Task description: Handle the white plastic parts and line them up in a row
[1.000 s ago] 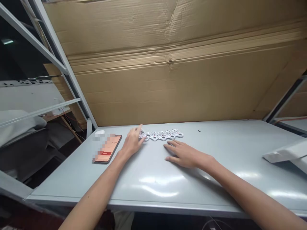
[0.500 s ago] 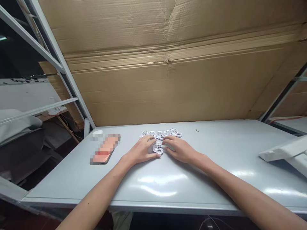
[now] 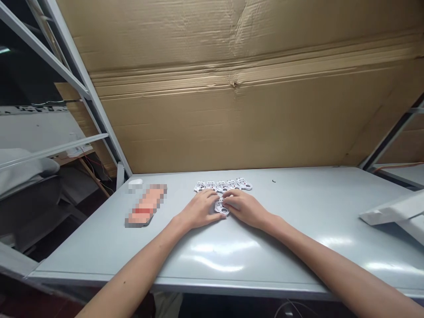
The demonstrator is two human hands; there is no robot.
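Observation:
On a pale grey table [image 3: 232, 260] lies a row of several small white plastic parts [image 3: 224, 185], flat pieces with round holes. One more white part [image 3: 221, 207] sits just in front of the row, between my two hands. My left hand [image 3: 199, 211] and my right hand [image 3: 243, 206] rest on the table with their fingertips on this single part, gripping it from both sides. Both forearms reach in from the bottom edge.
A phone [image 3: 145, 206] lies flat on the table's left side, with a small white object [image 3: 135, 182] behind it. A large cardboard sheet [image 3: 238, 97] walls off the back. White flat pieces [image 3: 394, 212] lie at the right edge. Metal frame bars [image 3: 82, 88] rise at left.
My left hand took one white part from the row's left end and drew it forward. My right hand moved up to it, and both hands now close on it more tightly.

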